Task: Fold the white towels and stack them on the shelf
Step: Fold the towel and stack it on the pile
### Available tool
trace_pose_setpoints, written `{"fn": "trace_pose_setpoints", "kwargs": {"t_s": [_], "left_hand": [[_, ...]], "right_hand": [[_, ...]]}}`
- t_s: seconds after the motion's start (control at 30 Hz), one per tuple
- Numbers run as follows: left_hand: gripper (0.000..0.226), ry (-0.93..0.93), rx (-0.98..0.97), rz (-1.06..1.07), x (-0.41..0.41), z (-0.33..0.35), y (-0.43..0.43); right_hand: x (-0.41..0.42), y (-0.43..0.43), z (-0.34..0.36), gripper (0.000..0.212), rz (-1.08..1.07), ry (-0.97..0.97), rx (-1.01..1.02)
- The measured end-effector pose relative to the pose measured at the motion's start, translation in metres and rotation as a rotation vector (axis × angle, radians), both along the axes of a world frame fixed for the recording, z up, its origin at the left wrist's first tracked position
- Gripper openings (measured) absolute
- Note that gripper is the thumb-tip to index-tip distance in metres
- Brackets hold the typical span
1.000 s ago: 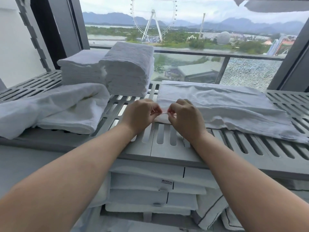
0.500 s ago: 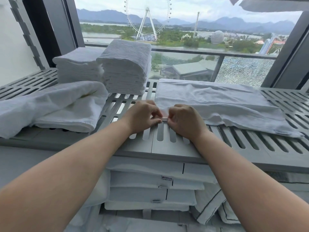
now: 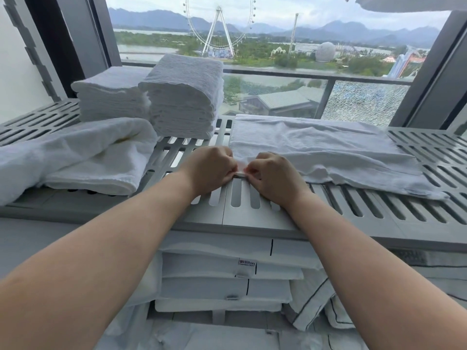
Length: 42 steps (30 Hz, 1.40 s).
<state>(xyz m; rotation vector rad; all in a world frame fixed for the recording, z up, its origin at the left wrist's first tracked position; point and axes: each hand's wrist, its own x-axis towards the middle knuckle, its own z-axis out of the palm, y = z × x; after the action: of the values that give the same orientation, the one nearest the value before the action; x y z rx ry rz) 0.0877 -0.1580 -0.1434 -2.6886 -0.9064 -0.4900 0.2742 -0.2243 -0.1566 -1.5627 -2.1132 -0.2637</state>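
Both hands are working the near left corner of the spread towel [image 3: 316, 150], which is lying flat on the slotted shelf [image 3: 366, 210] and stretching away to the right of the right hand [image 3: 271, 175]. The left hand [image 3: 209, 170] is curled, its fingertips pinching the cloth edge where it meets the right hand; the right hand is curled too, pinching the same small tab of cloth, so the two grips are touching at the corner.

Compared with a second ago, very little is changing in the grip itself: the hands are staying knuckle to knuckle on that corner, and the towel's far edge and loose right end are lying where they were. The hands are sitting slightly nearer the shelf's front edge, though much of the difference is coming from the camera tilting (the window view is shifting as well). I am reading this as the person squaring up the corner layers before starting the next fold, not yet lifting.

Beyond the left hand, two stacks of folded towels [image 3: 182, 97] are standing, and the stacking is waiting on this one. To the left of that hand an unfolded towel [image 3: 83, 157] is slumping in a heap, so more folding is remaining.
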Motion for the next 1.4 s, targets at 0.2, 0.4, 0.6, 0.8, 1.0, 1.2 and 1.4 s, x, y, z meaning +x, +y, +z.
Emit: {"fn": "trace_pose_setpoints", "kwargs": {"t_s": [0.2,0.4,0.6,0.8,1.0,1.2,1.4], "left_hand": [[0.012,-0.259,-0.076,0.134,0.007,-0.002,-0.003],[0.024,-0.182,0.058,0.113,0.007,-0.014,-0.005],[0.019,-0.149,0.141,0.125,0.012,-0.008,0.001],[0.011,-0.250,0.114,0.215,0.026,-0.011,-0.004],[0.013,-0.315,0.140,0.330,0.041,0.005,-0.002],[0.015,-0.255,0.226,0.309,0.086,0.023,-0.022],[0.037,-0.175,0.217,0.316,0.156,0.028,-0.049]], "right_hand": [[0.000,-0.008,-0.001,0.021,-0.076,-0.080,0.028],[-0.003,-0.005,0.000,0.028,-0.169,-0.099,0.041],[-0.002,-0.005,-0.001,0.020,-0.226,-0.034,0.025],[0.006,-0.004,-0.001,0.014,-0.348,-0.003,0.016],[0.045,-0.019,0.001,0.016,-0.479,0.011,0.049],[0.103,-0.055,0.007,0.014,-0.417,0.066,0.135],[0.198,-0.107,0.009,0.016,-0.548,0.070,0.134]]}}
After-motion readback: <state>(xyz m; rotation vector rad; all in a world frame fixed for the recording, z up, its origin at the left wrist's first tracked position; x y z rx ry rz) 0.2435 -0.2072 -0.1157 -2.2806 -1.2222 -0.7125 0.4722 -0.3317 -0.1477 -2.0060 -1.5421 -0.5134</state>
